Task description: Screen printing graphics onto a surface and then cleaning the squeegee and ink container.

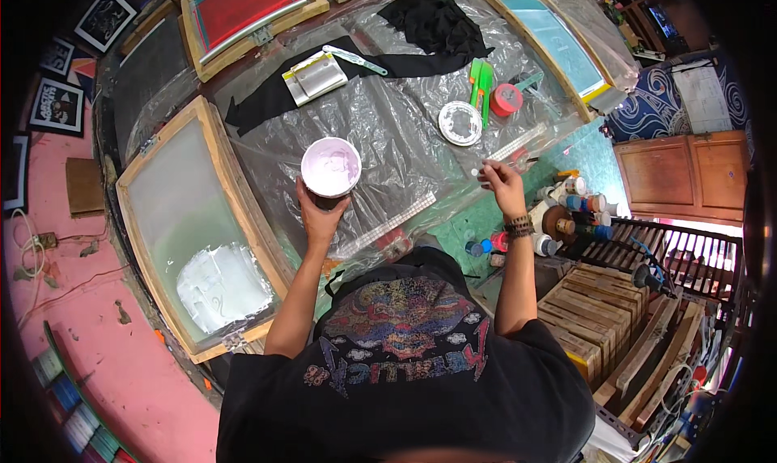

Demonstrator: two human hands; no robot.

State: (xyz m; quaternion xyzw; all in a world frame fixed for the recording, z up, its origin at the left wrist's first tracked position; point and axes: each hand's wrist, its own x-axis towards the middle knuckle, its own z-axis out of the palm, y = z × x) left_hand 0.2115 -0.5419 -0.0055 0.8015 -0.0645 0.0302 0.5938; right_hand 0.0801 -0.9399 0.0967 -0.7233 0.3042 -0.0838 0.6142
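My left hand is closed round a white tub of pale lilac-white paint, held tilted toward me over the plastic-covered table. On the right, my right hand is raised with its fingers pinched together. A small white thing shows at its fingertips; its kind is too small to tell. Beyond that hand lies a round, paint-smeared lid. Beside the lid are green spatulas and a pinkish-red jar.
Wood-framed screens stand round the table: one with white paint at left, a red one behind, a blue one at right. A metal scraper rests on black cloth. Paint jars crowd the right side.
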